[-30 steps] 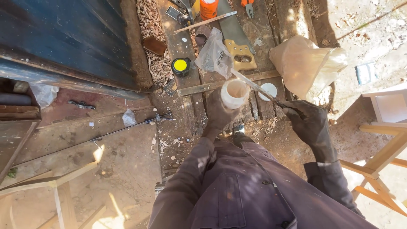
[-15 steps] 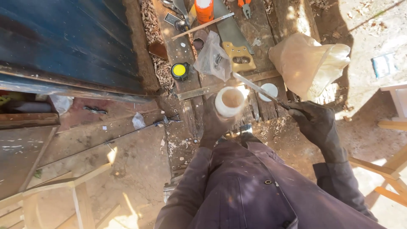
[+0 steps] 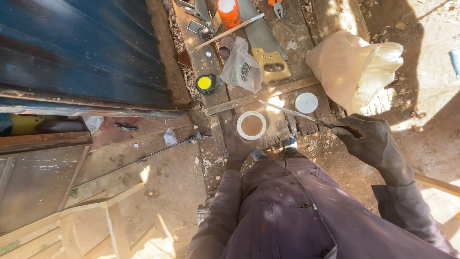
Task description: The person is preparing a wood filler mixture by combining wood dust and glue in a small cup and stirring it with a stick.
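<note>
Looking down from head height, a blue metal sheet (image 3: 72,52) fills the left, bare dirt below it. At centre, the left hand (image 3: 239,144) wraps a round white cup (image 3: 252,125) of brown liquid over rough planks (image 3: 287,33), beside a yellow tape measure (image 3: 205,83) and handsaw (image 3: 263,43). The dusty right hand (image 3: 369,139) pinches a thin stick (image 3: 292,111), pointing left, near a white lid (image 3: 306,102).

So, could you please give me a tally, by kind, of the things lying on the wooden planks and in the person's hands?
Open white tub of brown stuff, in left hand: 1
Thin stick, in right hand: 1
White lid: 1
Handsaw: 1
Orange can: 1
Yellow-faced round tape measure: 1
Plastic bags: 2
Total: 8
</note>
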